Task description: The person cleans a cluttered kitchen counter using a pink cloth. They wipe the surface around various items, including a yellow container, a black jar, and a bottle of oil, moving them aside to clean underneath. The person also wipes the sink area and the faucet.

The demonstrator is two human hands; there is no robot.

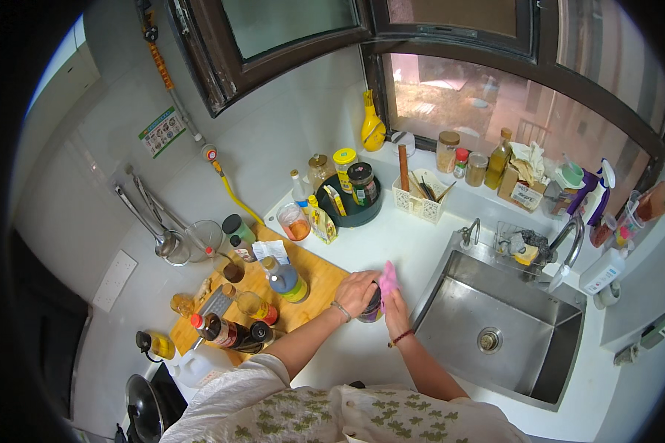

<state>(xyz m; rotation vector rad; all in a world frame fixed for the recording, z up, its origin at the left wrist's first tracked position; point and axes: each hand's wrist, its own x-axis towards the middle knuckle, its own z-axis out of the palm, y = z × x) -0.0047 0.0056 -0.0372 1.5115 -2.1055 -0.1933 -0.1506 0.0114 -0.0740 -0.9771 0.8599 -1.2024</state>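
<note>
On the white countertop (332,357), a jar (371,314) with a dark lid stands upright between my two hands. My left hand (354,296) is closed around its lid and upper side from the left. A pink cloth (388,283) is held in my right hand (397,315), which presses it against the jar's right side. My fingers and the cloth hide part of the jar. Left of my left hand is a wooden board (324,277), with a bottle of blue liquid (289,282) on it.
Several sauce bottles (221,330) crowd the board's near side. A dark green round tray (360,216) holds jars at the back. To the right is a steel sink (460,315) with a faucet (573,243). A white basket (421,205) of utensils stands below the window.
</note>
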